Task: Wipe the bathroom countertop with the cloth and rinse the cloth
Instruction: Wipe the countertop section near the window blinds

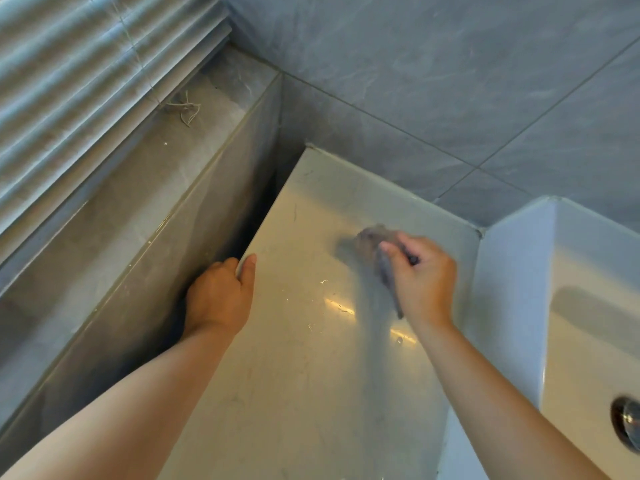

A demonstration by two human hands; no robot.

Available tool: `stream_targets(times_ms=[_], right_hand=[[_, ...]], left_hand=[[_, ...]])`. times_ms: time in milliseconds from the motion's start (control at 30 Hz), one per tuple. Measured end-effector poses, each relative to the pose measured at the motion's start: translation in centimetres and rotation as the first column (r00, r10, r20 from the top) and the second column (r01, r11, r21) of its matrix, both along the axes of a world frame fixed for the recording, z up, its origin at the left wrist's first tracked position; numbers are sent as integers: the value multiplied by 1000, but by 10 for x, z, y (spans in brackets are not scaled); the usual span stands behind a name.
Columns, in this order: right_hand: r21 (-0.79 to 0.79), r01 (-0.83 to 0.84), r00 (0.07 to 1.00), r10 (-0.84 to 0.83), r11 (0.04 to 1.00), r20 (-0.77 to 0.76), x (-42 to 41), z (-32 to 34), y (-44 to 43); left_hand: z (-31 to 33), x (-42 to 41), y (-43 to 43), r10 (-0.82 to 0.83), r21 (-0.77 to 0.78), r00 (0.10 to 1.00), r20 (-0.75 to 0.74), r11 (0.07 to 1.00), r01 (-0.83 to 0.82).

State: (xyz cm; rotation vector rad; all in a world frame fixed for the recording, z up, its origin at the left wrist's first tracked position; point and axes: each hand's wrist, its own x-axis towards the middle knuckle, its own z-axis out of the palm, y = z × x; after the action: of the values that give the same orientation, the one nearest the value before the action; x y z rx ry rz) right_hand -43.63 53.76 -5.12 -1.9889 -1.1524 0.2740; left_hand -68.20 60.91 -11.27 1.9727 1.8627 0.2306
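Right grip [424,278] is bunching the grey cloth [372,242] tight in curled fingers, pressing it on the bench [311,375] just left of the white sink [512,289]. It's a bit blurry. Left grip [218,296] is hooking the bench edge farthest from the sink, thumb on top. A metal drain [628,426] is showing in the sink. Further left of the sink, a tiled ledge [138,202] is sitting under a blind [86,81], with a loose cord [185,109] lying on it.

From here I count two hands, one left hand [216,299] and one right hand [424,282], plus one cloth [372,240], one countertop [311,375], one sink [512,306] with one drain [627,427], one window blind [86,81] and one tangle of cord [185,109].
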Motion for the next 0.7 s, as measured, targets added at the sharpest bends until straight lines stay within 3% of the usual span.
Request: stream_targets(times_ms=[67,200,300,700], right_hand=[[61,72,996,-75,996,55,28,11,13],[-45,134,963,-120,990,240,83,2,37],[-129,105,969,-73,986,234,86,-18,36],[-131,146,973,-118,981,199,40,-38,-7]], left_hand=[[-1,0,0,-2,7,1000,-8,1000,2],[-2,0,0,-6,19,1000,-10,1000,6],[-2,0,-1,-3,29,1000,-1,1000,3],[-2,0,0,4,14,1000,-2,1000,-4]])
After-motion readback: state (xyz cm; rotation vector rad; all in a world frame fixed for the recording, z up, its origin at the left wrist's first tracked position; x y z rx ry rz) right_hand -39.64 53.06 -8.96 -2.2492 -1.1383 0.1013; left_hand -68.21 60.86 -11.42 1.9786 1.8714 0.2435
